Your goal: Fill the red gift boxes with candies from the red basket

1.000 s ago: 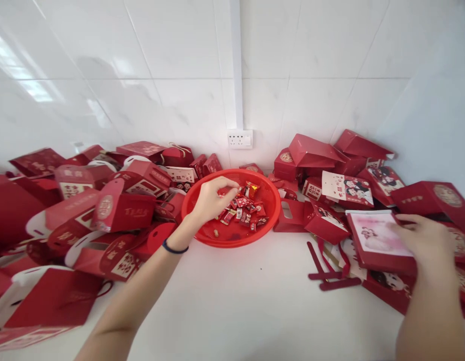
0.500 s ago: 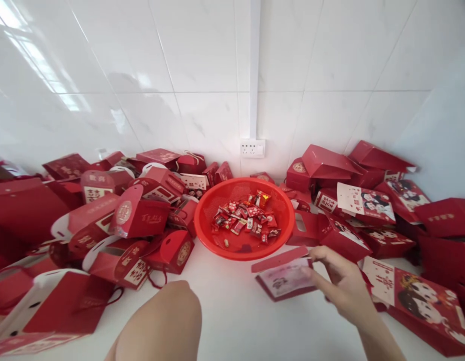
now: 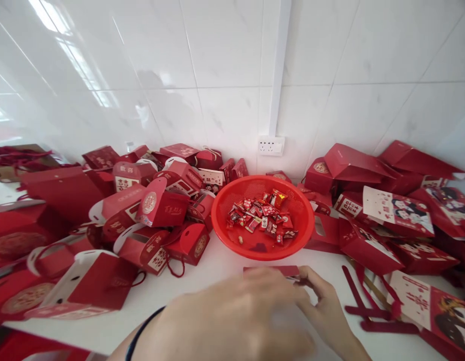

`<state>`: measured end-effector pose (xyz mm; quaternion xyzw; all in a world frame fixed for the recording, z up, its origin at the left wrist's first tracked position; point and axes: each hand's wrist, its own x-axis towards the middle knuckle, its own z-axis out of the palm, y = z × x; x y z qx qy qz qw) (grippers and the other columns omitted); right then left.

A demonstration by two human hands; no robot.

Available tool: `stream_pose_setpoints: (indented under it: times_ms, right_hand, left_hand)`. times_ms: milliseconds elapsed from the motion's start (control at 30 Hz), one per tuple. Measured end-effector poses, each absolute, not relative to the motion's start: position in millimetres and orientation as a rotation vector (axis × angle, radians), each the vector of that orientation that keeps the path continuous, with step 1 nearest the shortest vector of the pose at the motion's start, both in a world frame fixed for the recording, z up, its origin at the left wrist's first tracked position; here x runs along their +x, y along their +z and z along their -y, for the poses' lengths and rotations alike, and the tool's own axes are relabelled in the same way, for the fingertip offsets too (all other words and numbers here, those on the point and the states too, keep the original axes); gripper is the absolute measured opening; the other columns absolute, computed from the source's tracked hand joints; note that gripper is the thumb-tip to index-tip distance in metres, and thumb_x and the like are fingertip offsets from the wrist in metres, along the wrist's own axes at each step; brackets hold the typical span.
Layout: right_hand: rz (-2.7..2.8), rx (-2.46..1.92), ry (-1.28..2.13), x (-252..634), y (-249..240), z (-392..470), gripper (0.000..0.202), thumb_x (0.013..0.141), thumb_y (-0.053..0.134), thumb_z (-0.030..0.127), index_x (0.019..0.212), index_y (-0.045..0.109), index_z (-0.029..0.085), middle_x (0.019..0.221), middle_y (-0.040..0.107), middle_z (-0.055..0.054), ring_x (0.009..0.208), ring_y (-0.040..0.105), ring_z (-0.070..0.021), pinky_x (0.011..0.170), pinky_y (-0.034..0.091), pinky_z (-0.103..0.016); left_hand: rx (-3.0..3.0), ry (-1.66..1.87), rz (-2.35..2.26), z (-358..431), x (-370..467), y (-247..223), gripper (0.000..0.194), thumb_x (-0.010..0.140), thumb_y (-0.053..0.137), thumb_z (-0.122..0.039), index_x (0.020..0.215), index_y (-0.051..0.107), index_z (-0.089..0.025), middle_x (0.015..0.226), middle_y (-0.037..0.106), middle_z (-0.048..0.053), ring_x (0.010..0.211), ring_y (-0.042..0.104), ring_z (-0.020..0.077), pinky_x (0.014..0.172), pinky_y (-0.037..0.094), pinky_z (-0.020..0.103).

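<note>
Worktop (image 3: 204, 273): front edge lower left, bare strip in front of red basket (image 3: 262, 255). Left hand (image 3: 232, 316) now covers most of red packet (image 3: 283, 271), clear of it half a second ago; blurred, can't tell its grip. Right hand (image 3: 328, 308) clamped on packet's end.

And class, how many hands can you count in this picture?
2: the blurred left hand, in the foreground, and the right hand, beside it, at a mostly hidden red box.
</note>
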<state>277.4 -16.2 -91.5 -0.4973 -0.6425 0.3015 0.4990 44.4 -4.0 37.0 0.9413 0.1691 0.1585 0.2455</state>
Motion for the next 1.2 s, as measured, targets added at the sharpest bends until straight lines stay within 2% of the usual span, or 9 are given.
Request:
stream_pose_setpoints:
  times_ms: [200, 300, 433, 533, 633, 833, 1033, 1133, 1200]
  right_hand:
    - [1.700, -1.171, 0.718, 280, -84, 11, 0.015, 0.093, 0.066, 0.035, 0.084, 0.066, 0.024, 0.075, 0.069, 0.000, 0.068, 0.066, -0.0191, 0.064, 0.057, -0.028]
    - [1.787, -1.111, 0.757, 280, -79, 9, 0.010, 0.096, 0.064, 0.033, 0.094, 0.068, 0.024, 0.082, 0.071, -0.001, 0.073, 0.067, -0.0184, 0.069, 0.056, -0.027]
    - [1.835, -1.118, 0.773, 280, -78, 7, 0.008, 0.098, 0.062, 0.031, 0.095, 0.064, 0.024, 0.086, 0.071, -0.003, 0.077, 0.067, -0.0188, 0.071, 0.055, -0.028]
    - [1.859, -1.144, 0.728, 279, -82, 5, 0.012, 0.098, 0.061, 0.031, 0.088, 0.059, 0.024, 0.082, 0.069, -0.002, 0.073, 0.065, -0.0176, 0.068, 0.053, -0.027]
    - [1.921, -1.161, 0.740, 281, -81, 2, 0.018, 0.100, 0.058, 0.032, 0.085, 0.057, 0.023, 0.079, 0.067, -0.001, 0.070, 0.062, -0.0165, 0.066, 0.051, -0.026]
    - [2.214, -0.995, 0.964, 307, -30, -22, 0.018, 0.093, 0.070, 0.041, 0.090, 0.069, 0.023, 0.086, 0.075, -0.002, 0.077, 0.069, -0.0175, 0.074, 0.054, -0.027]
    - [2.135, -1.439, 0.653, 315, 2, -97, 0.018, 0.093, 0.063, 0.034, 0.102, 0.073, 0.022, 0.103, 0.078, -0.008, 0.096, 0.073, -0.0257, 0.090, 0.054, -0.036]
    - [2.376, -1.749, 0.647, 302, -13, -135, 0.074, 0.072, 0.085, 0.032, 0.142, 0.063, 0.021, 0.138, 0.067, -0.018, 0.127, 0.063, -0.0390, 0.104, 0.050, -0.044]
    - [2.485, -1.879, 0.690, 292, -28, -150, 0.104, 0.060, 0.093, 0.026, 0.155, 0.051, 0.023, 0.152, 0.056, -0.021, 0.130, 0.060, -0.0440, 0.104, 0.050, -0.047]
  left_hand:
    - [2.588, 0.444, -0.688, -50, 27, 30, 0.029, 0.104, 0.049, -0.016, 0.111, 0.076, -0.024, 0.110, 0.070, 0.009, 0.090, 0.069, 0.0186, 0.078, 0.053, 0.027]
    - [2.471, 0.382, -0.641, -58, 25, 21, 0.025, 0.103, 0.055, -0.023, 0.123, 0.071, -0.023, 0.102, 0.072, 0.007, 0.084, 0.068, 0.0174, 0.075, 0.051, 0.025]
    - [2.403, 0.408, -0.547, -57, 27, 17, 0.040, 0.090, 0.075, -0.036, 0.128, 0.066, -0.024, 0.114, 0.073, 0.008, 0.095, 0.069, 0.0216, 0.084, 0.052, 0.028]
    - [2.381, 0.481, -0.628, -56, 26, 10, 0.021, 0.101, 0.058, -0.026, 0.119, 0.068, -0.021, 0.100, 0.075, 0.006, 0.085, 0.067, 0.0180, 0.079, 0.049, 0.027]
    - [2.228, 0.545, -0.706, -60, 26, -3, 0.023, 0.104, 0.048, -0.026, 0.112, 0.068, -0.019, 0.092, 0.073, 0.004, 0.078, 0.062, 0.0151, 0.073, 0.046, 0.025]
    - [1.776, 0.411, -0.718, -69, 26, -25, 0.026, 0.101, 0.057, -0.040, 0.108, 0.069, -0.018, 0.088, 0.069, 0.003, 0.076, 0.058, 0.0129, 0.066, 0.042, 0.022]
    - [1.741, 0.433, -0.566, -69, 33, -22, 0.029, 0.100, 0.061, -0.042, 0.109, 0.074, -0.018, 0.098, 0.074, 0.008, 0.084, 0.063, 0.0153, 0.075, 0.049, 0.025]
    - [1.726, 0.416, -0.475, -71, 32, -14, 0.031, 0.098, 0.066, -0.040, 0.121, 0.074, -0.020, 0.112, 0.076, 0.011, 0.095, 0.068, 0.0191, 0.083, 0.055, 0.030]
    - [1.733, 0.420, -0.446, -76, 27, -9, 0.038, 0.095, 0.070, -0.038, 0.129, 0.071, -0.021, 0.117, 0.076, 0.012, 0.101, 0.070, 0.0213, 0.089, 0.057, 0.033]
